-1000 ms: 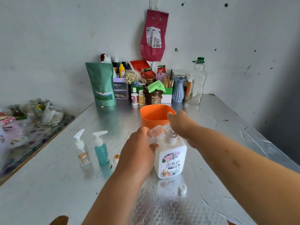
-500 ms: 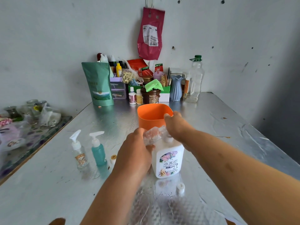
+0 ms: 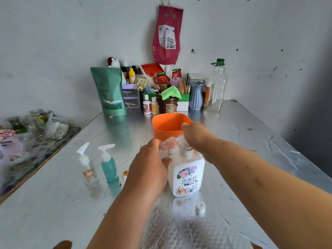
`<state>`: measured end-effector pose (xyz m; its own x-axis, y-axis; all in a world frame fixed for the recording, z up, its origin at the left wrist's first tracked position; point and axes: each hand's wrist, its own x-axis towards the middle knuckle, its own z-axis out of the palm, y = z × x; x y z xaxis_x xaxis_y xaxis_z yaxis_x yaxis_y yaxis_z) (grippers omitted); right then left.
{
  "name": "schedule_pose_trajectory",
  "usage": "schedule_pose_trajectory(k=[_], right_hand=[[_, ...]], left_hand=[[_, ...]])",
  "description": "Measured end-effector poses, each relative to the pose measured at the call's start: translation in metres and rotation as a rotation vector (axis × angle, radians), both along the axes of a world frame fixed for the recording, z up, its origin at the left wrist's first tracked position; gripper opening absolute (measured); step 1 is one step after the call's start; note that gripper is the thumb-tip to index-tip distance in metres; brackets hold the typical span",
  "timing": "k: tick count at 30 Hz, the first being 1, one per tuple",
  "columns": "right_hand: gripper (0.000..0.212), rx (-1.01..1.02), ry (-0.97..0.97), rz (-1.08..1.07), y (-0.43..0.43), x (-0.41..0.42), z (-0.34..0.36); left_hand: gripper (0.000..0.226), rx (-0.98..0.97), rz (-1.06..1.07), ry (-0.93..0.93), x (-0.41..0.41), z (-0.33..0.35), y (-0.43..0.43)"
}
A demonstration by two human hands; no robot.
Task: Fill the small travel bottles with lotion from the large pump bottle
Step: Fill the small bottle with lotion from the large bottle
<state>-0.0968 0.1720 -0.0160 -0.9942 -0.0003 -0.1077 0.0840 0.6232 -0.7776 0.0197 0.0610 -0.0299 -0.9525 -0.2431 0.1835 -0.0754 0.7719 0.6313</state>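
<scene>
The silvery foil-covered table (image 3: 233,141) is shining glossily (creased in places, embossed near the front). The white, smooth plastic pump bottle (image 3: 187,178) and matt orange plastic cup (image 3: 167,131) are catching softer light.

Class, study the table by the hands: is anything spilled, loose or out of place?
No spill shows. Two loose caps lie apart from any bottle: a white cap near the large pump bottle, and a yellowish cap beside the teal bottle.

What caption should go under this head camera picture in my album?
Left hand tilts a small clear bottle at the big white pump bottle while the right hand presses the pump.
</scene>
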Motion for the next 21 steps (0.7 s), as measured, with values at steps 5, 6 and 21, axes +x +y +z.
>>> schedule_pose_trajectory(k=[5, 6, 21], right_hand=[[0.007, 0.133, 0.079, 0.069, 0.004, 0.015, 0.003], [0.010, 0.158, 0.087, 0.084, 0.004, 0.018, 0.002], [0.056, -0.006, -0.036, -0.054, 0.000, 0.005, 0.003]], left_hand=[[0.031, -0.007, 0.006, -0.011, -0.005, -0.004, -0.001], [0.030, -0.009, 0.006, -0.016, -0.006, -0.005, -0.001], [0.034, -0.013, 0.006, -0.024, 0.003, 0.006, 0.004]])
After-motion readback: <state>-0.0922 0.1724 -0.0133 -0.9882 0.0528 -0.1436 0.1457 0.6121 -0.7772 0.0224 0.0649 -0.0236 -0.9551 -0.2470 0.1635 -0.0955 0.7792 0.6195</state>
